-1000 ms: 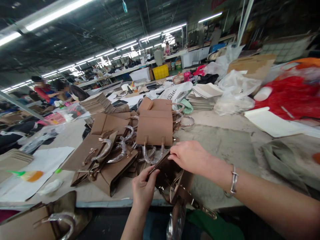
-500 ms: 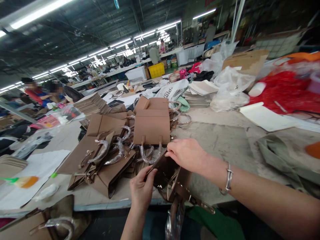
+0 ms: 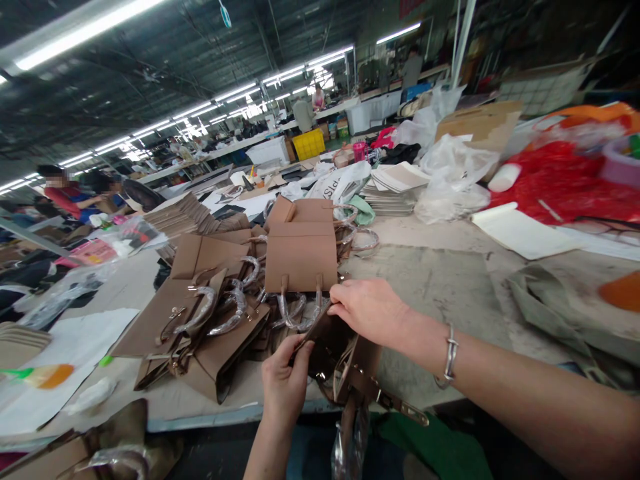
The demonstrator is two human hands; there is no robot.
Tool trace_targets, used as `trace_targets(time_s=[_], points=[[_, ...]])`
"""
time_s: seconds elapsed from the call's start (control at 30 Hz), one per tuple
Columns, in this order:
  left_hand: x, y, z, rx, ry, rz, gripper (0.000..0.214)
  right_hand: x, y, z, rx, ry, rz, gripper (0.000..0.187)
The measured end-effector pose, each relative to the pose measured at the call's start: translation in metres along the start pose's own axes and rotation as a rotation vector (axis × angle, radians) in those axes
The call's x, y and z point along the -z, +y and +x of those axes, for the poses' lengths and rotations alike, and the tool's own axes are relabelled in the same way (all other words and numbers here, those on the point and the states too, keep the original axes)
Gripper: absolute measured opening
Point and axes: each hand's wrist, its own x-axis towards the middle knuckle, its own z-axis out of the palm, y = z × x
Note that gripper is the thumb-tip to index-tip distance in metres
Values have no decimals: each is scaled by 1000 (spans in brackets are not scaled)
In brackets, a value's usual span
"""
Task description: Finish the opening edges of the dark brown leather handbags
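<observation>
A brown handbag [image 3: 367,360] hangs at the table's front edge, its dark inside facing up and its plastic-wrapped handles dangling below. My left hand [image 3: 286,375] pinches the near left part of its rim between thumb and fingers. Farther along the same rim, my right hand [image 3: 367,308] is closed on the edge; a metal bracelet circles that wrist. A strap with metal fittings [image 3: 400,405] sticks out to the lower right. Just beyond my hands lies a heap of similar brown handbags [image 3: 303,257], their handles wrapped in clear plastic.
Stacks of brown panels [image 3: 175,220] stand behind the heap. Right of it are a grey cloth mat [image 3: 435,287], white plastic bags [image 3: 455,173] and red plastic [image 3: 555,177]. A glue bottle [image 3: 47,376] lies at left. Another bag [image 3: 55,457] sits lower left. People work farther back.
The view has shifted slightly, moving the background a little left. Both hands keep their hold on the handbag's rim, with hardly any movement.
</observation>
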Motion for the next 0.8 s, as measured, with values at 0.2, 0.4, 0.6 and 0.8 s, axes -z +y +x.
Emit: trace_targets(time_s=[0.2,0.4,0.6,0.8], points=[[5,2,2,-56,-84,51,18,3,-2,1,23,-6,20,16],[14,21,19,-118,-250,327,29,4,0,0,58,4,14,14],[7,35,29,-182,-249,590,33,6,4,-3,127,72,-6,10],[5,30,25,-191,-217,571,33,14,17,-2,140,136,-54,19]])
